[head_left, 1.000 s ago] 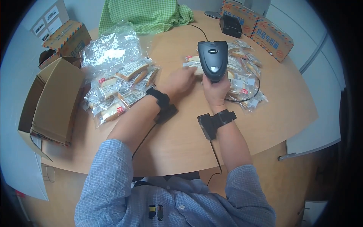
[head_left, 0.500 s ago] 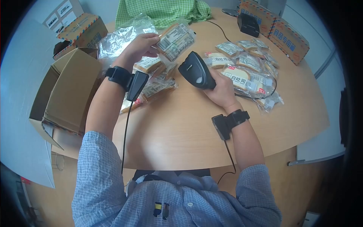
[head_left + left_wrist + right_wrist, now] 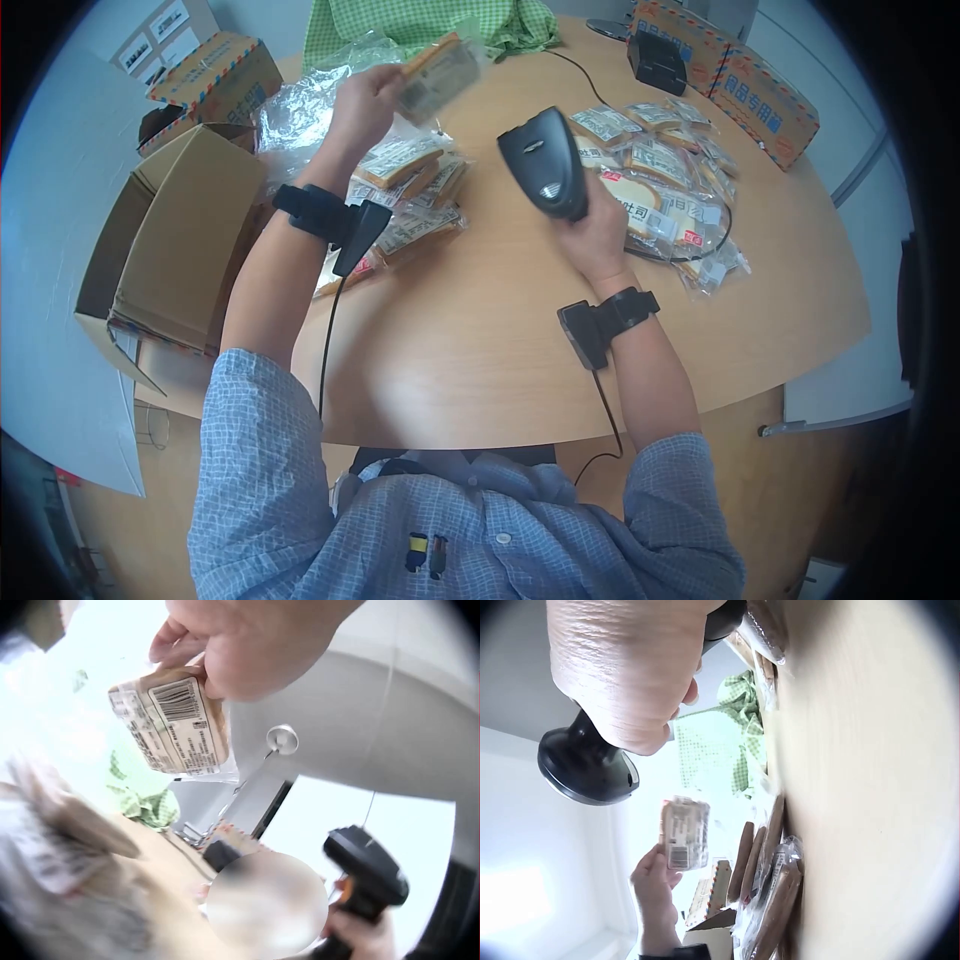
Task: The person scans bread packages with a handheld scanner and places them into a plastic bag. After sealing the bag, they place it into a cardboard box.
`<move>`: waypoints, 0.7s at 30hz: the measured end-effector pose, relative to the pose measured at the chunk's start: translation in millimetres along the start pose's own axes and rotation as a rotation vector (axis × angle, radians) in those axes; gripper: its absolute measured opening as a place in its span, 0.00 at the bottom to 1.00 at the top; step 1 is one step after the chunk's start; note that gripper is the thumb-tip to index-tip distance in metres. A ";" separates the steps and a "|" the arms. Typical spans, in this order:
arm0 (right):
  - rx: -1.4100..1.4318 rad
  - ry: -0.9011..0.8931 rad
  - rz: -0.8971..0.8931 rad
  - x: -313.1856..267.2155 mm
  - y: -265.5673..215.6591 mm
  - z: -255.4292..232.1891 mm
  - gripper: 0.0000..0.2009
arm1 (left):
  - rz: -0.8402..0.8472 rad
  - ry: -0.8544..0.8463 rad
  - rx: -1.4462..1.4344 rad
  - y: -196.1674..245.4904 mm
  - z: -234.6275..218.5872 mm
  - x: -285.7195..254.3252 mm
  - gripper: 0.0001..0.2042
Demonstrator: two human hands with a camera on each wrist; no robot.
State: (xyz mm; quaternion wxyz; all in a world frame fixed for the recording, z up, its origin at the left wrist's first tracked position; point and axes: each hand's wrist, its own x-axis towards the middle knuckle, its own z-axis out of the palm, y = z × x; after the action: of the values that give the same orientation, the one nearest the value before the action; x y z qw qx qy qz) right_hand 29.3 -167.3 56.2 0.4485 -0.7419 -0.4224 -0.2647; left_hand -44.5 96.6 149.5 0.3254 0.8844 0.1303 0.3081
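Note:
My left hand [image 3: 362,110] pinches a plastic-wrapped slice of bread [image 3: 442,82] by its edge, raised above the left pile of bread packs [image 3: 410,185]. In the left wrist view the bread's label with a barcode [image 3: 178,701] faces that camera. With curled fingers, my right hand [image 3: 600,235] grips the handle of a black barcode scanner [image 3: 546,165]. The scanner's head is up and apart from the held bread, left of the right pile of bread packs [image 3: 662,165]. In the right wrist view, the scanner [image 3: 585,765] is partly covered by the gripping hand.
An open cardboard box [image 3: 185,240] stands at the left, another box [image 3: 225,90] behind it. Clear plastic film [image 3: 300,115] lies behind the left pile. A green checked cloth [image 3: 400,30], a black stand [image 3: 657,65] and printed boxes [image 3: 760,105] line the back.
The left hand went from the right pile to above the left pile with a bread pack, then moved slightly left and tilted it. The scanner swung left, then partly back right.

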 end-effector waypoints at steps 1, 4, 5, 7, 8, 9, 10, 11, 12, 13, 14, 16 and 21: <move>0.010 0.053 0.033 0.0 1.6 0.3 0.20 | 0.224 0.171 0.367 -1.6 -2.8 -1.5 0.12; 0.031 0.121 0.044 -0.9 3.6 2.2 0.19 | 0.372 0.175 0.592 -13.0 -0.8 -20.4 0.10; 0.042 0.154 0.052 -1.1 4.5 1.4 0.19 | 0.391 0.113 0.716 -15.3 -0.4 -25.3 0.10; 0.046 0.196 0.042 -0.8 10.5 3.0 0.18 | 0.083 -0.327 0.947 -10.8 3.7 -30.5 0.09; 0.086 0.259 0.048 -0.2 13.0 3.3 0.17 | 0.071 -0.331 0.908 -8.1 9.3 -32.1 0.10; 0.127 0.320 0.051 -0.3 15.0 3.0 0.16 | 0.057 -0.334 0.868 -5.0 14.5 -33.3 0.11; 0.117 0.321 0.051 0.1 12.6 0.2 0.16 | 0.169 -0.299 0.745 1.6 20.3 -32.9 0.13; 0.147 0.330 0.142 1.4 8.0 -3.5 0.15 | 0.186 -0.300 0.730 15.6 27.8 -30.6 0.12; 0.178 0.337 0.230 2.4 5.3 -6.6 0.14 | 0.258 -0.292 0.606 22.4 38.9 -31.0 0.12; 0.170 0.336 0.224 2.6 6.5 -7.2 0.14 | 0.328 -0.279 0.481 28.0 50.7 -31.1 0.13; 0.187 0.359 0.224 2.4 9.2 -6.2 0.14 | 0.322 -0.319 0.466 36.0 65.3 -30.6 0.13; 0.195 0.408 0.197 3.7 10.3 -5.2 0.13 | 0.320 -0.428 0.451 45.2 97.4 -23.4 0.16; 0.194 0.374 0.167 2.2 10.4 -5.9 0.14 | 0.387 -0.348 0.458 21.5 184.7 -13.6 0.23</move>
State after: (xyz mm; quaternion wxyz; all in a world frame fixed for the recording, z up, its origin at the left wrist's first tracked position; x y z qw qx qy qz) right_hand 39.3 -174.1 56.0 0.6086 -0.6658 -0.2923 -0.3176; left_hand 62.0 -17.0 46.8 0.0712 0.9821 -0.0316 0.1714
